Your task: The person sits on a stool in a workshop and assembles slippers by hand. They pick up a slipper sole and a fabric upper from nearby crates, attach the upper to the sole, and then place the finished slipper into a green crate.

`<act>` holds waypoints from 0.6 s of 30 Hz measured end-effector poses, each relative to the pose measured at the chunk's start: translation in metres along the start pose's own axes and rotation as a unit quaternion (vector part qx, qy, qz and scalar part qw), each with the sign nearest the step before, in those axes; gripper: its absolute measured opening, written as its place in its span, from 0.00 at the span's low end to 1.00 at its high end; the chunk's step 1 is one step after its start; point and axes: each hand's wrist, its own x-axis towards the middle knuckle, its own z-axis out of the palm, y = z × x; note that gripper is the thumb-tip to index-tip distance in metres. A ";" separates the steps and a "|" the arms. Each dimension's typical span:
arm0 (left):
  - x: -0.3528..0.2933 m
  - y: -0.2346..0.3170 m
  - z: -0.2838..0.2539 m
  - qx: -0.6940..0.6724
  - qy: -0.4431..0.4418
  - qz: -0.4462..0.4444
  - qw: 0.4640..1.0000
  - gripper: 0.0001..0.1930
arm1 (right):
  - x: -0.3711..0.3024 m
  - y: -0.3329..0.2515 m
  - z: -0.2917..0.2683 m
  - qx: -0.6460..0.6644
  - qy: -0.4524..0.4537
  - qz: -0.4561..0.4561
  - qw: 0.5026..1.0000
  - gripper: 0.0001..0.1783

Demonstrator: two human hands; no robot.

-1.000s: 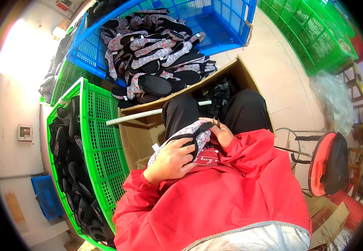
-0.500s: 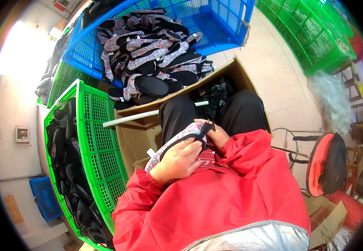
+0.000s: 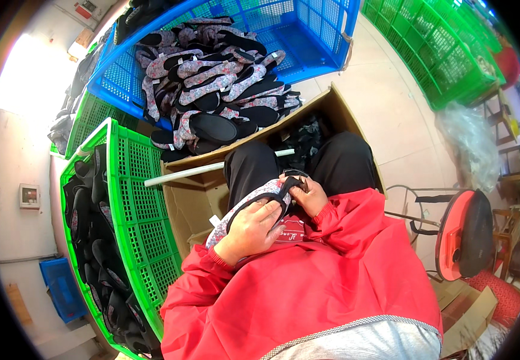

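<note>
A floral slipper (image 3: 249, 203) with black trim and a small white tag lies slantwise over my lap. My left hand (image 3: 253, 231) is closed round its near side, with the thumb and fingers at the black-edged opening. At the far right end, my right hand (image 3: 310, 195) pinches the slipper's black edge. A small dark piece shows by the right fingertips; I cannot make out whether it belongs to the slipper. Beyond my knees, a heap of similar floral slippers (image 3: 212, 78) with black soles spills from a blue crate (image 3: 299, 45).
An open cardboard box (image 3: 347, 114) stands at my knees, a pale rod (image 3: 218, 167) across it. On the left, a green crate (image 3: 143, 204) holds dark slippers. To the right are a red-and-black round-seated stool (image 3: 454, 240), clear plastic (image 3: 467, 141) and another green crate (image 3: 434, 54).
My right fingers have curled in further at the slipper's far end, and its black edge there has shifted. The left hand keeps its grip. The whole view has moved slightly.
</note>
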 end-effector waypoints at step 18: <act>0.009 0.015 -0.031 0.010 -0.025 -0.073 0.997 0.11 | 0.003 -0.028 0.012 0.243 -0.028 0.110 0.963 0.09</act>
